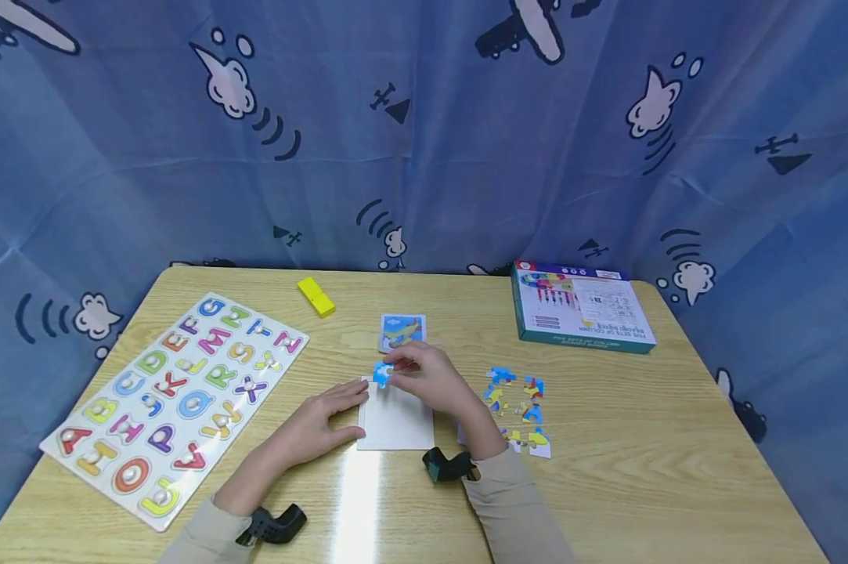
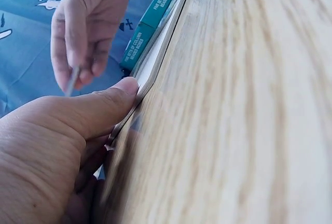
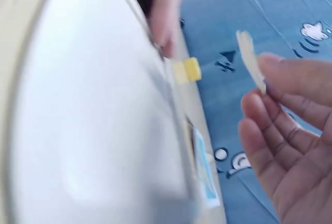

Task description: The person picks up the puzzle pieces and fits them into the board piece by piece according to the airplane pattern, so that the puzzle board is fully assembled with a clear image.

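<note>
A blue jigsaw piece [image 1: 382, 374] is pinched between the thumb and fingers of my right hand [image 1: 429, 379]. In the right wrist view the puzzle piece [image 3: 250, 60] is seen nearly edge-on, raised off the board. Below it lies a white square puzzle board [image 1: 395, 419], its surface bare where it shows. My left hand [image 1: 322, 419] rests at the board's left edge, fingers extended near the upper corner and thumb lower down. The left wrist view shows the left thumb [image 2: 111, 102] against that edge. Just beyond the board lies a small picture card [image 1: 402, 329] with a yellow aeroplane.
Several loose puzzle pieces [image 1: 534, 413] lie right of the board, partly behind my right wrist. A tilted alphabet board [image 1: 205, 462] covers the table's left side. A yellow block [image 1: 315, 297] lies near the back, and a teal-edged box [image 1: 584, 309] at the back right.
</note>
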A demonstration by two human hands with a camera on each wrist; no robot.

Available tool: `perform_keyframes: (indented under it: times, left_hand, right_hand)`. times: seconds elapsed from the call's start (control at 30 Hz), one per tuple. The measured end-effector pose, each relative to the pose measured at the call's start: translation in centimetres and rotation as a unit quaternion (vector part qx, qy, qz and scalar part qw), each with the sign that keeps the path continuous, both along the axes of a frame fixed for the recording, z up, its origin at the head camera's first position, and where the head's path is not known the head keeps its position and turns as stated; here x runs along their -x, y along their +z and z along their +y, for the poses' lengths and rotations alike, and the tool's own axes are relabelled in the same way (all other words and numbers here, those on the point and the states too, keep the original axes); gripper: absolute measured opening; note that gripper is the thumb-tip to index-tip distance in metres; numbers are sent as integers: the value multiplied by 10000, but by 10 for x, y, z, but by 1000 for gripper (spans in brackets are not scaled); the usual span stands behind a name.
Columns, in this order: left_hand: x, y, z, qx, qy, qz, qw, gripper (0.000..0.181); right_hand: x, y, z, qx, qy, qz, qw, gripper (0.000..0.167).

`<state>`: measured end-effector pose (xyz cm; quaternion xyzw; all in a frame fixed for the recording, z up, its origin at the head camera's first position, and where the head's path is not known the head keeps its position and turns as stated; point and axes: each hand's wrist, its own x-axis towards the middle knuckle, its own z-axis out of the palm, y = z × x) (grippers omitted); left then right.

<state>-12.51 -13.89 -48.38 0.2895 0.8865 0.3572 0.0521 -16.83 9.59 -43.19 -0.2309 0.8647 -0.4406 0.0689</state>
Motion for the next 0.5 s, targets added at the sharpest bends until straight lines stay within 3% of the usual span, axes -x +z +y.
perform_keyframes:
  times: [0.33,0.5]
  left_hand:
    - [0,1,0,-97,119,-256,9996,56]
    - [0,1,0,-75,126,-272,9995,57]
  right_hand:
    - [0,-16,-15,-1111,23,105,9938,20]
    - [-2,-20,-19,-1363,160,285,9901,20]
